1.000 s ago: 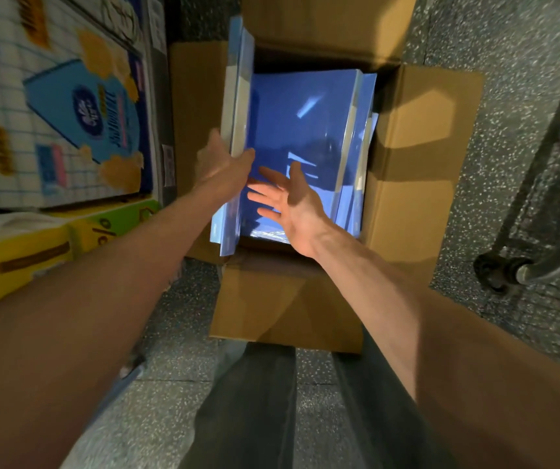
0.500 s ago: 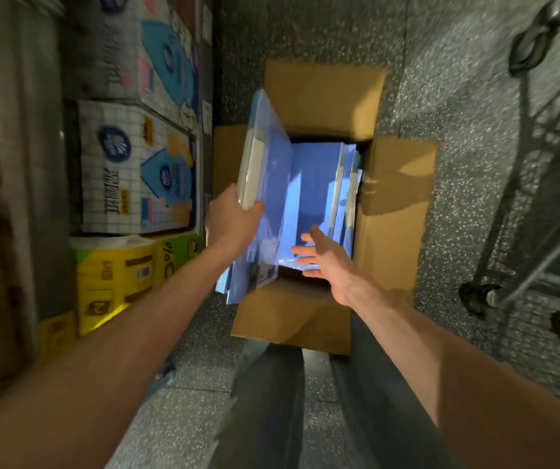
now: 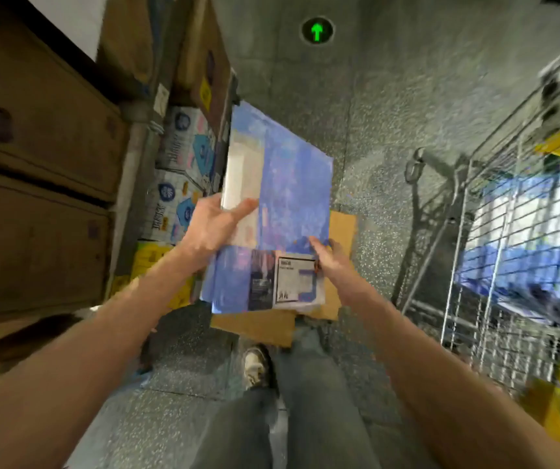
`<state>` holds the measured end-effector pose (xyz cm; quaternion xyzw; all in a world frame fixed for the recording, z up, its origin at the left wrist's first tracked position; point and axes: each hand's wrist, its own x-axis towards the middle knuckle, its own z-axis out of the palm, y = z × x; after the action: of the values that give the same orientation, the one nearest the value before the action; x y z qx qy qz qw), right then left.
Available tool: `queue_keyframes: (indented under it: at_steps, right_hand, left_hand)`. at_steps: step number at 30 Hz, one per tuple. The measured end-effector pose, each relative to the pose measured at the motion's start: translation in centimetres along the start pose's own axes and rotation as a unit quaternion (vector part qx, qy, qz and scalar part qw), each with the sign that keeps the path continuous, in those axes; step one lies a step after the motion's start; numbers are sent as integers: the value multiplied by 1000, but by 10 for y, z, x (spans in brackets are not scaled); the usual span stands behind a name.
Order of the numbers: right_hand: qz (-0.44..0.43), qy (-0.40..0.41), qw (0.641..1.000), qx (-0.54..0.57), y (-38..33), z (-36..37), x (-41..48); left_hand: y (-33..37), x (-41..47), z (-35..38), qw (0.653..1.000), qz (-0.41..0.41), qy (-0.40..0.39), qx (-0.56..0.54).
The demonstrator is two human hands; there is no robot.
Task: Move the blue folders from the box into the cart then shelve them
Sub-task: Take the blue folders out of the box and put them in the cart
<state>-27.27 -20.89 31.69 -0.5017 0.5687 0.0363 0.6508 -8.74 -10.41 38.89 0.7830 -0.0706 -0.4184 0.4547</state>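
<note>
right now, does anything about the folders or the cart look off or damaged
Nothing stands out. Both the left hand and right hand hold the blue folders, tilted, over the box; more lie in the cart. Blur hides any small damage.

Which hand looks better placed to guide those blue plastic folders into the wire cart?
Probably the right hand: it holds the blue plastic folders at the edge nearest the silver wire cart, standing on that side. The left hand grips the far edge.

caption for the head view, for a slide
Left hand and right hand hold blue folders above the box, cart alongside.
</note>
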Motion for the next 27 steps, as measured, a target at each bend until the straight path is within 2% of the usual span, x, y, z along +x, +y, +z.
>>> queue_keyframes:
  at_steps: [7,10,14,22,27]
  right_hand:
    - [-53,11,999,4,14,-38,-97]
    - [-33,0,998,47,37,-43,-132]
    - [-54,36,993,97,54,-48,-191]
    - [-124,143,955,229,108,-110,-271]
    - [-125,181,946,239,127,-162,-309]
  left_hand:
    - [22,-89,-28,997,30,-45,-45]
    - [16,-133,-36,995,45,-68,-59]
    - [9,-185,-38,991,76,-82,-75]
    - [22,-275,18,982,120,-131,-61]
    - [32,-304,72,977,136,-159,-30]
